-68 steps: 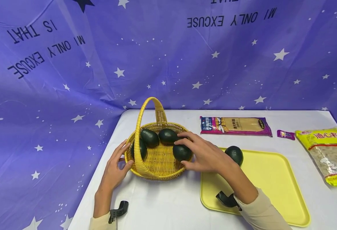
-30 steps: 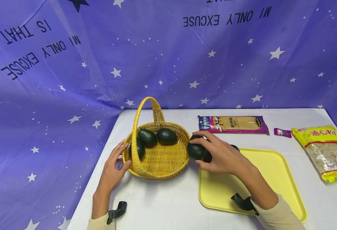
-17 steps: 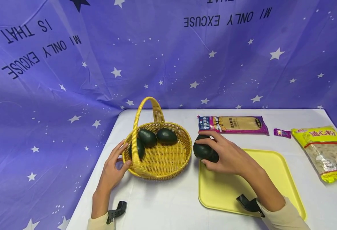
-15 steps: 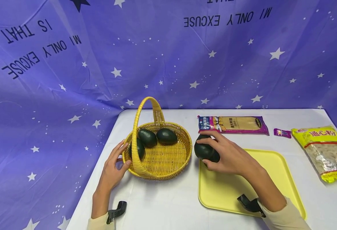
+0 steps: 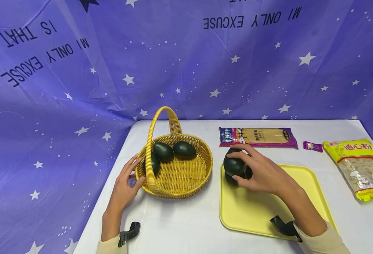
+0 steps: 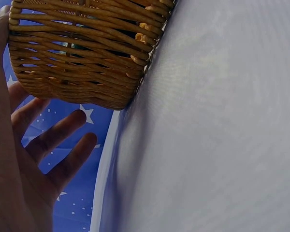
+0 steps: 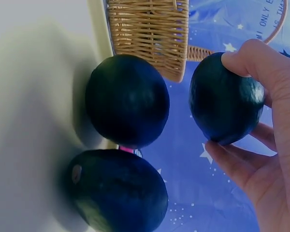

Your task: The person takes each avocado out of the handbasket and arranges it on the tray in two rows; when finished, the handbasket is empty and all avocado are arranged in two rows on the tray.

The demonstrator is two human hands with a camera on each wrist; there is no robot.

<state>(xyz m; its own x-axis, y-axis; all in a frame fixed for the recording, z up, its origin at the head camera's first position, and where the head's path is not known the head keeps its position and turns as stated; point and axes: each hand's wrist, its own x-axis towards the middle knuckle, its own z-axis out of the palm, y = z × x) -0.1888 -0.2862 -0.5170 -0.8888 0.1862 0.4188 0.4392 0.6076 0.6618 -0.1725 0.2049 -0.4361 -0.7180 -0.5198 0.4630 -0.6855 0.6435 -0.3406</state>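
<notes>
My right hand [image 5: 262, 173] pinches a dark green avocado [image 5: 234, 164] between thumb and fingers above the left part of the yellow tray [image 5: 269, 215]. In the right wrist view, the held avocado [image 7: 225, 99] is apart from two others on the tray, one upper avocado [image 7: 128, 101] and one lower avocado [image 7: 121, 191] with a stem scar. My left hand [image 5: 125, 188] rests at the left rim of the yellow wicker basket [image 5: 177, 194], its fingers spread loosely below the wicker in the left wrist view. Three avocados lie in the basket, one avocado [image 5: 184, 150] at the back.
Behind the tray lies a pasta packet [image 5: 259, 137], with a small purple packet [image 5: 313, 146] to its right. A larger yellow bag [image 5: 361, 169] lies at the right. The basket's tall handle [image 5: 153, 141] arches up. A purple star-printed cloth [image 5: 186, 70] hangs behind the white table.
My right hand has lifted an avocado out of the basket and carried it right, over the tray's avocados. The basket went from four avocados to three. My left hand has stayed at the rim.
</notes>
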